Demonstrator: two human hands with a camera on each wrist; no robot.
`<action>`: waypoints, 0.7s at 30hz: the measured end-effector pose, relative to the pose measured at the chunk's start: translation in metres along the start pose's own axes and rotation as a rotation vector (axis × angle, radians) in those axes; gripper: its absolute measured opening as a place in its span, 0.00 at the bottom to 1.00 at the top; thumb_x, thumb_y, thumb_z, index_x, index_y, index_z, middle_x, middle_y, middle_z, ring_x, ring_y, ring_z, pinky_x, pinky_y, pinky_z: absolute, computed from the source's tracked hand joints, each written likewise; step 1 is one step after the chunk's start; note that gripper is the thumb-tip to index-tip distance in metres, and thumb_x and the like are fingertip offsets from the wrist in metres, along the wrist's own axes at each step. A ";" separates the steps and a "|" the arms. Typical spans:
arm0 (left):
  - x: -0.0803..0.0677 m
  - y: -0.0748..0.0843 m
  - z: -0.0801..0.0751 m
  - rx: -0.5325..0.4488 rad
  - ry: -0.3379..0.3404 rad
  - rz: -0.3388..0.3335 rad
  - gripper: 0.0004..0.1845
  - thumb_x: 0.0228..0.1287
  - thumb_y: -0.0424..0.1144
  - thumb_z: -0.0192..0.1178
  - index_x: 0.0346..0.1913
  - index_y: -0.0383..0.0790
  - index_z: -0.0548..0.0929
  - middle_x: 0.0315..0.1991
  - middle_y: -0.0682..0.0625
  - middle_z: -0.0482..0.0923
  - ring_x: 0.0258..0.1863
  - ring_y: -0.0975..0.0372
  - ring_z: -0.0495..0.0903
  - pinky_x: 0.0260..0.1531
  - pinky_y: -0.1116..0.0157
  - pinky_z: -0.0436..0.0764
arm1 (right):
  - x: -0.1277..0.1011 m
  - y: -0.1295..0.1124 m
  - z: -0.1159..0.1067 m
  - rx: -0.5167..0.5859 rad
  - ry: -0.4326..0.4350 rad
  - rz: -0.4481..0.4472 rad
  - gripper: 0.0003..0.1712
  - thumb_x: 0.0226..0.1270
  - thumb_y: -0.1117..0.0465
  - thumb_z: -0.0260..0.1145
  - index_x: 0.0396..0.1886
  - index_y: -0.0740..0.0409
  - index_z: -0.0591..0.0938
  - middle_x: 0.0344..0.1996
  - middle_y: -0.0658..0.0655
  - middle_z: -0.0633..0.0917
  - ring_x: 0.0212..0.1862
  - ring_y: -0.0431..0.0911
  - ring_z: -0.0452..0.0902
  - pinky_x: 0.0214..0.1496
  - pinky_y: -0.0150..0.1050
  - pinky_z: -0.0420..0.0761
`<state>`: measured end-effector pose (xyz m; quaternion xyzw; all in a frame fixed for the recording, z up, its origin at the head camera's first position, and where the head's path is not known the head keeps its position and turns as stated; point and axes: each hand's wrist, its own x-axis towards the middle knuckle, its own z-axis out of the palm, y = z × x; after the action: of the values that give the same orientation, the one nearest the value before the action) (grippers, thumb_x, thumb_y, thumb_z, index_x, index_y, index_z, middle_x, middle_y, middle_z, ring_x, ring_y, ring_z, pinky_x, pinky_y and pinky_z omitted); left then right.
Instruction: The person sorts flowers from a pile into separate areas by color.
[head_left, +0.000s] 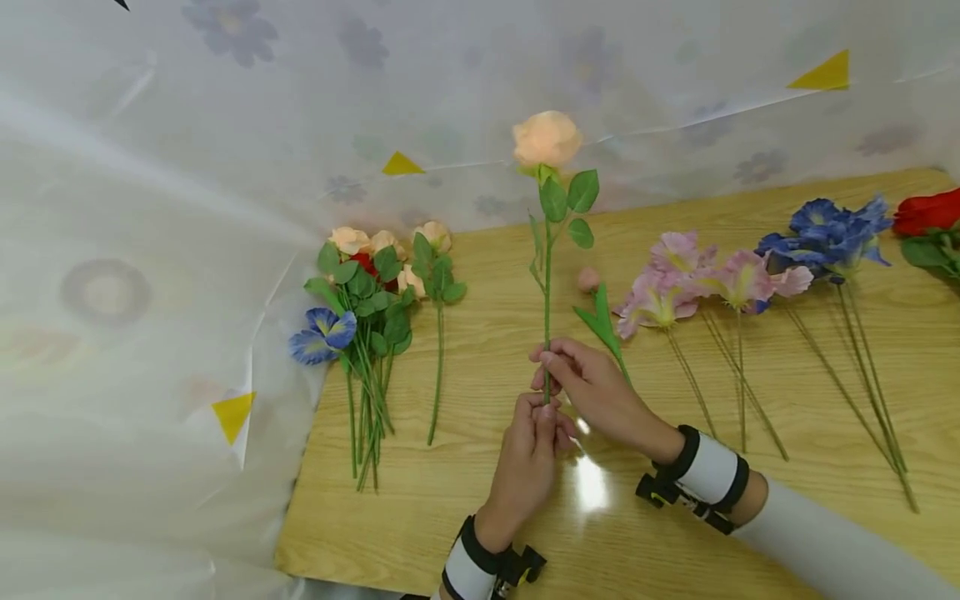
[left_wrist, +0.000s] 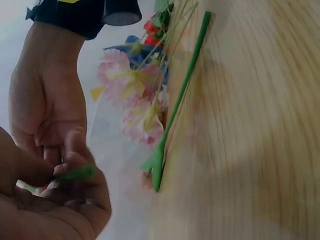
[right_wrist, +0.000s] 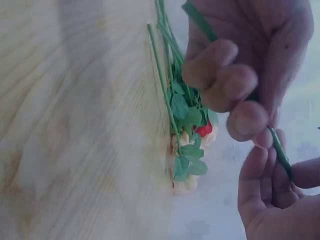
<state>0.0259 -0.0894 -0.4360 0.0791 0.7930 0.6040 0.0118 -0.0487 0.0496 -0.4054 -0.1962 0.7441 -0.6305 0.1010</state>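
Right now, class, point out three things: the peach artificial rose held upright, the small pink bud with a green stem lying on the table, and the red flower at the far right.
peach artificial rose (head_left: 547,138), head view, bloom.
small pink bud (head_left: 587,279), head view, bud tip.
red flower (head_left: 927,212), head view, petals.

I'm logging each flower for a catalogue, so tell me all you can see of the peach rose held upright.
The peach rose has a round, full bloom of cloth-like petals on a thin green stem with several oval leaves below the head. It stands nearly upright above the wooden table. The left hand pinches the stem's lower end; the right hand pinches it just above.
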 end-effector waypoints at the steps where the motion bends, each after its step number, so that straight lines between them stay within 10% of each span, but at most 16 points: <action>1: 0.000 -0.001 -0.003 0.021 0.000 -0.018 0.13 0.80 0.43 0.41 0.54 0.37 0.68 0.38 0.46 0.81 0.33 0.56 0.80 0.33 0.67 0.79 | 0.001 0.000 0.000 -0.023 0.006 0.000 0.13 0.79 0.54 0.51 0.43 0.54 0.80 0.31 0.50 0.84 0.32 0.44 0.81 0.36 0.42 0.82; 13: 0.009 -0.034 -0.085 0.801 0.384 -0.219 0.21 0.69 0.38 0.61 0.57 0.28 0.71 0.49 0.30 0.69 0.46 0.41 0.70 0.42 0.48 0.73 | 0.001 0.025 -0.006 -0.174 -0.132 0.195 0.13 0.76 0.61 0.56 0.31 0.60 0.81 0.24 0.54 0.85 0.24 0.51 0.81 0.22 0.37 0.79; 21: 0.003 -0.056 -0.107 0.874 0.355 -0.345 0.18 0.66 0.33 0.63 0.52 0.23 0.73 0.41 0.30 0.71 0.37 0.41 0.73 0.37 0.50 0.75 | 0.000 0.036 0.000 -0.263 -0.171 0.260 0.13 0.74 0.62 0.59 0.28 0.60 0.81 0.16 0.52 0.81 0.18 0.44 0.79 0.19 0.34 0.76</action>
<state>0.0043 -0.2062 -0.4607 -0.1596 0.9631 0.2087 -0.0580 -0.0547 0.0546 -0.4402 -0.1631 0.8279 -0.4905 0.2179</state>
